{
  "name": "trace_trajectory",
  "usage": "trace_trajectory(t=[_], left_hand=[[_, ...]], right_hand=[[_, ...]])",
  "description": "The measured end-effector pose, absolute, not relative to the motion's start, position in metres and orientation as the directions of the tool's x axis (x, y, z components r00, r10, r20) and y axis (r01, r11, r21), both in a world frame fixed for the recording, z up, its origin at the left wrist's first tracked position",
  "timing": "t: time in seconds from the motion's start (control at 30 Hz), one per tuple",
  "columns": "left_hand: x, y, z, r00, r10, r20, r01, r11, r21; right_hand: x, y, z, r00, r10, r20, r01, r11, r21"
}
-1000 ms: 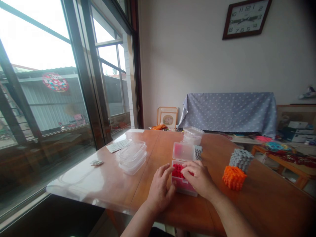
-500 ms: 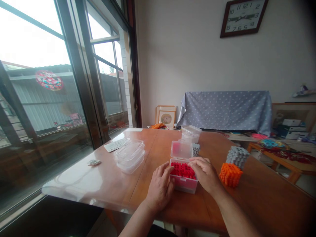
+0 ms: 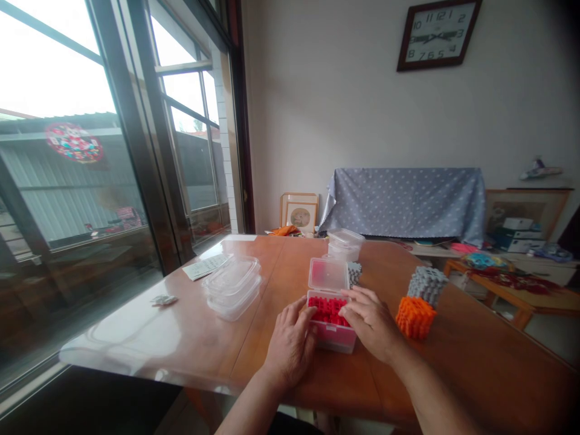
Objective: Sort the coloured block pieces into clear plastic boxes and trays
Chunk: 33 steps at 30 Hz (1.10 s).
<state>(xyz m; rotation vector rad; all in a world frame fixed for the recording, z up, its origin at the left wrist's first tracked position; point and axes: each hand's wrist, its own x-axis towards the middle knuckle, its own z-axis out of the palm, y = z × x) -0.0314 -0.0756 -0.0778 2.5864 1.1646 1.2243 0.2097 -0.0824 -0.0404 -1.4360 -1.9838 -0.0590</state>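
While both forearms are reaching over the bench (image 3: 254,344) from its near edge, the left hand (image 3: 290,344) is resting against the left side of a small clear plastic box (image 3: 335,339), its fingers slightly bent and its fingertips meeting the rim. The right hand (image 3: 371,320) is curving over the opposite side, fingers half bent, thumb and fingertips hovering or resting at the right end of the red interlocking pieces (image 3: 327,308). Whether either hand is gripping anything, I cannot tell. The red pieces are sitting inside the box, which is standing on the bench between the two hands, its lid (image 3: 328,273) hanging open at the far side. A small grey block (image 3: 355,273) is standing just beside the lid's right edge, and a clear tub (image 3: 345,240) is sitting beyond. To the right, an orange block (image 3: 415,317) is standing in front of a larger grey block (image 3: 426,284). Toward the window, stacked clear containers (image 3: 233,290) are lying near a printed sheet (image 3: 207,267), and a small packet (image 3: 164,300) is lying farther left.
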Motion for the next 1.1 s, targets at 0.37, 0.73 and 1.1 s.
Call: trace_trajectory(t=[0.37, 0.73, 1.1], left_hand=[[-0.032, -0.072, -0.081, 0.399, 0.662, 0.634, 0.595, -0.713, 0.371], [-0.032, -0.071, -0.084, 0.407, 0.662, 0.63, 0.591, -0.716, 0.371], [-0.032, -0.069, -0.084, 0.404, 0.657, 0.636, 0.589, -0.719, 0.368]], right_hand=[[0.213, -0.06, -0.043, -0.202, 0.875, 0.439, 0.769, 0.419, -0.482], [0.221, -0.059, -0.037, -0.224, 0.916, 0.334, 0.689, 0.391, -0.611], [0.217, -0.057, -0.031, -0.24, 0.911, 0.335, 0.794, 0.382, -0.473]])
